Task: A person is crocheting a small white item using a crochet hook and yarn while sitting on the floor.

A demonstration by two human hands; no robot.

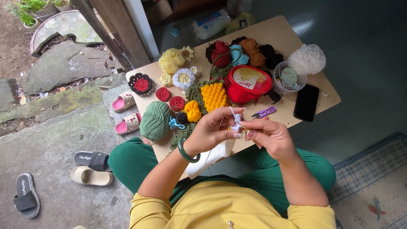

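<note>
A: What lies at the left edge of the table (271,29)?

B: A round black and red crochet piece (140,83), flat and lacy at its rim. Below it, near the front left corner, is a green yarn ball (155,121), thick and soft. Behind it, a pale yellow yarn ball (171,60) sits near the far edge.

A: And in the middle?

B: Small red crochet rounds (170,98), a bumpy yellow crochet square (214,96), then a red tub lid (249,79), smooth plastic. Behind them is a heap of red, blue and brown yarn.

A: Where are the hands?

B: Above the front edge. The left hand (212,129), with a green bangle (186,152) on the wrist, has its fingers closed and pinching a small white crochet piece (236,121). The right hand (271,135) is closed too, and seems to hold a crochet hook against the piece, but the hook I cannot see clearly. A white cloth (210,157) hangs below the hands.

A: How far is the work?

B: I judge it is at an early point: the white piece is small, only some stitches, while many finished pieces lie on the table.

A: On the right side?

B: Purple scissors (263,113), a clear cup (288,78), white fluffy yarn (307,59), and a black phone (306,102) near the right edge.
</note>
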